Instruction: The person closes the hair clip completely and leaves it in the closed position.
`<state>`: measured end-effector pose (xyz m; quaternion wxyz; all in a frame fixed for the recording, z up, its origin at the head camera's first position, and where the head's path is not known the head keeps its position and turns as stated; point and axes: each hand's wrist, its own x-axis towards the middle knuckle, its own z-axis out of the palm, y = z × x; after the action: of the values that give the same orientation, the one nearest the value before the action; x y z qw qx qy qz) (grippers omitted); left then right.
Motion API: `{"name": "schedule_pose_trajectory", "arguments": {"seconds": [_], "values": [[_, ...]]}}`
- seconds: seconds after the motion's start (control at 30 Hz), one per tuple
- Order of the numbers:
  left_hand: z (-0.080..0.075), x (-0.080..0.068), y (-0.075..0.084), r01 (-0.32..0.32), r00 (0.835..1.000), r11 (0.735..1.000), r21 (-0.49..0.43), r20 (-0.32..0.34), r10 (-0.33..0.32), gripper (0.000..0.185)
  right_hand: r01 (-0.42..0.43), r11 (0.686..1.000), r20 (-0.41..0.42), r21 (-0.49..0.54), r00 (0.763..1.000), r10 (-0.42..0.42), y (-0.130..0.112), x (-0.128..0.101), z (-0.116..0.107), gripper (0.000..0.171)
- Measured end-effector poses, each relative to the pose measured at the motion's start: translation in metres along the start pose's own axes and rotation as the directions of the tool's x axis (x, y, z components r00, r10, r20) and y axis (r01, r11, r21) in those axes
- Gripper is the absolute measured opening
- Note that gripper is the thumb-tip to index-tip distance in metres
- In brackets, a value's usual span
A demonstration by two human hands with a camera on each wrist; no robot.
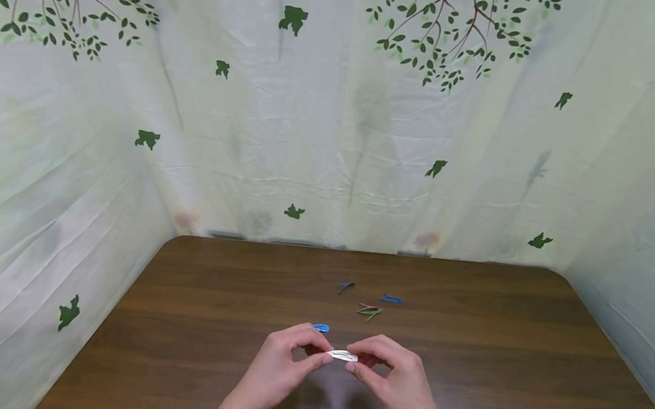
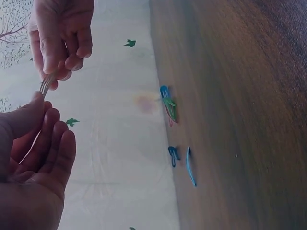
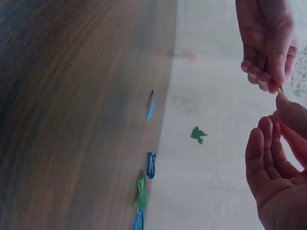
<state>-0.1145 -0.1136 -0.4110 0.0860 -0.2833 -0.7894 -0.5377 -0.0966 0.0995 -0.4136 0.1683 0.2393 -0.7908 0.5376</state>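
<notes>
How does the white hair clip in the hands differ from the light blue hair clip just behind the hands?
The white hair clip is pinched at its ends by the left hand and right hand, above the table; the light blue hair clip lies on the table, untouched. The white one looks longer. Both are slim snap clips.

white hair clip [image 1: 342,355] | level, crosswise | pinched at both ends above table

Soft, even light; wide-angle bending at the edges; both wrist views slightly blurred.

loose clips [image 1: 370,310] on table [image 1: 191,322] behind held clip [image 1: 342,355].
</notes>
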Motion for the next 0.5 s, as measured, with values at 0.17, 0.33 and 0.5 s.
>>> {"name": "schedule_pose_trajectory", "arguments": {"seconds": [0.17,0.33,0.5], "values": [[0.001,0.000,-0.001,-0.050,0.999,0.998,0.046,-0.003,0.050,0.014,0.002,1.000,0.025,-0.011,1.000,-0.002,0.010,-0.001,-0.001,0.024],[0.003,0.002,-0.006,-0.058,0.998,0.993,0.099,0.021,0.056,0.016,-0.013,1.000,0.070,-0.013,0.997,0.014,0.016,0.001,-0.003,0.021],[0.004,0.007,-0.013,-0.127,0.991,0.981,0.143,0.055,0.121,0.013,-0.093,0.993,0.124,-0.067,0.987,0.101,0.021,0.005,-0.006,0.021]]}}
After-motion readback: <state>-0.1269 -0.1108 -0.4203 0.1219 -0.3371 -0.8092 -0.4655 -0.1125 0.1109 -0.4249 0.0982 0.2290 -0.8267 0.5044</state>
